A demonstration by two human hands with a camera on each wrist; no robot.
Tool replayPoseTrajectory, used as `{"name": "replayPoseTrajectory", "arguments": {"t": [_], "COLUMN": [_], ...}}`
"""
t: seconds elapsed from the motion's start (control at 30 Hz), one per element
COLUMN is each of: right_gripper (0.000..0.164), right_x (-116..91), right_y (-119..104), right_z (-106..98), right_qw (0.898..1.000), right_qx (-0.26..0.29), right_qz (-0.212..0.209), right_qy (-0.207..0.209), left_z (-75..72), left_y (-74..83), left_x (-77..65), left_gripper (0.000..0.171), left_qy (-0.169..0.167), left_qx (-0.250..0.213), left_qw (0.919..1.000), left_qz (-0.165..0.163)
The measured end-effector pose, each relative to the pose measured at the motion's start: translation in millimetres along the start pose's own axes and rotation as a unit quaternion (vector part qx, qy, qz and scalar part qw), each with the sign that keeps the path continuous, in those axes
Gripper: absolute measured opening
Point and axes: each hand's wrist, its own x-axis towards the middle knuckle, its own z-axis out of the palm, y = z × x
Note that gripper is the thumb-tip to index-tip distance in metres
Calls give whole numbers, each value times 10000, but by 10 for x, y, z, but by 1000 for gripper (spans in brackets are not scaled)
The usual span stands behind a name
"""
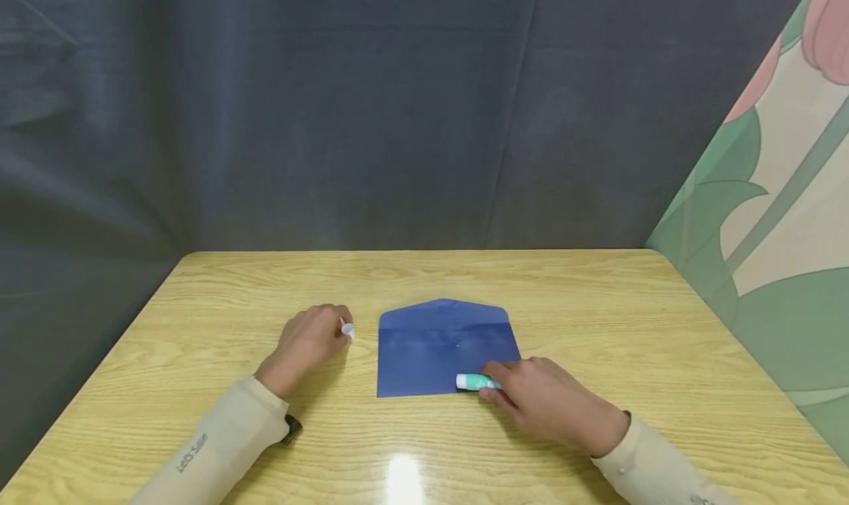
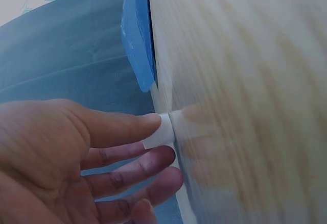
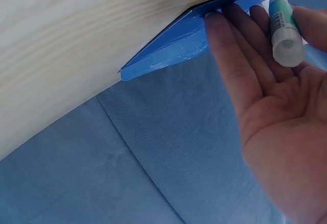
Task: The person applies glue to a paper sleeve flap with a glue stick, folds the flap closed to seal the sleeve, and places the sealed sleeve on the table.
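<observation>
A blue envelope (image 1: 424,361) lies on the table with its flap (image 1: 443,313) spread open toward the back. To its left, my left hand (image 1: 315,340) pinches a small white cap (image 2: 160,132) between thumb and fingers, low at the table top. My right hand (image 1: 547,398) holds a green-and-white glue stick (image 1: 476,382) over the envelope's front right corner. Seen from the right wrist, the glue stick (image 3: 284,32) sits against the thumb, and fingertips (image 3: 217,25) reach the envelope. The palm-side end of the stick is a clear, hollow base.
The wood-grain table (image 1: 298,276) runs back to a dark curtain (image 1: 371,122). A wall with a flower pattern (image 1: 776,254) borders the right side. Bare table surface surrounds the envelope.
</observation>
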Motion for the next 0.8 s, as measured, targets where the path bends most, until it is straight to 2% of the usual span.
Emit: {"name": "replayPoseTrajectory", "arguments": {"t": [0.13,0.3,0.37,0.43,0.53,0.6,0.63,0.67,0.73,0.8], "right_gripper": [17,19,18,18,17,18,18,18,18,18], "right_x": [1,4,3,1,3,6,7,9,8,6], "right_y": [-2,-10,-7,-5,-2,-4,-5,-5,-6,-7], "right_z": [-7,-1,-2,-5,-14,-20,-21,-23,-25,-24], "right_qw": [10000,10000,10000,9999,9998,9997,9996,9996,9995,9995], "right_qx": [-41,-31,16,45,55,66,73,71,87,98], "right_qz": [52,23,12,-1,-34,-41,-48,-51,-36,-33], "right_qy": [-42,-60,-97,-141,-199,-249,-265,-275,-307,-304], "left_z": [11,10,-4,-21,-50,-62,-65,-66,-63,-51], "left_y": [25,36,42,59,121,207,262,324,448,552], "left_x": [4,-20,-40,-75,-159,-238,-279,-324,-412,-499], "left_gripper": [18,25,30,34,36,35,35,35,38,40], "left_qy": [-50,-54,51,303,735,819,724,487,-194,-887], "left_qx": [-63,73,363,812,1466,1604,1608,1530,1337,1182], "left_qw": [10000,10000,9993,9961,9855,9809,9798,9803,9779,9694], "left_qz": [7,-13,47,170,433,735,938,1150,1594,1958]}}
